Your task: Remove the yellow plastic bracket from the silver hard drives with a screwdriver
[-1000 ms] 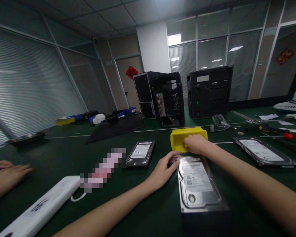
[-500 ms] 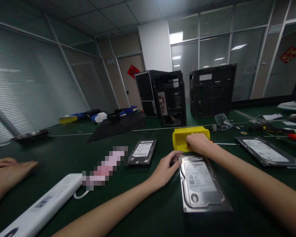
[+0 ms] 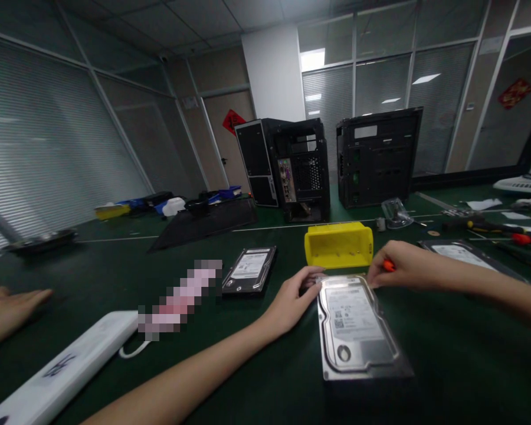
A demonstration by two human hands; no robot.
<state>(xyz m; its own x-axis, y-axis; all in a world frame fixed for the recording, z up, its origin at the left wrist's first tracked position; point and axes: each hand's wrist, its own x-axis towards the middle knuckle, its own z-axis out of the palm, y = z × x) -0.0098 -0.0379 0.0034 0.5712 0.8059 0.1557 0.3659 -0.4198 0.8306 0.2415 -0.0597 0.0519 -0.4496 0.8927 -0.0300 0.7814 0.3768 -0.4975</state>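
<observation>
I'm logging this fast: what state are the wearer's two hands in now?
Left hand: half-curled, touching the hard drive; grip unclear.
Right hand: closed, apparently around an orange-red handle.

Silver hard drive (image 3: 358,324), label up; orange-red object (image 3: 389,265) near its far corner

"What shows of our left side?"
"Our left forearm (image 3: 199,381) is bare, long and smooth in outline, tapering to a bare left wrist (image 3: 265,329)."
"And our left grip (image 3: 292,300)?"
"Uncovered too, with slim fingers (image 3: 308,274) and a straight thumb (image 3: 308,296); the nails are too small for us to judge."
"How about our right forearm (image 3: 464,277)?"
"Just as bare for us, broadening from a narrow right wrist (image 3: 432,268)."
"Our right grip (image 3: 396,261)?"
"Bare as well, with a smooth, rounded back; some fingertips are hidden from us."
"Any sleeves?"
"We cannot tell; our upper arms lie out of view."
</observation>
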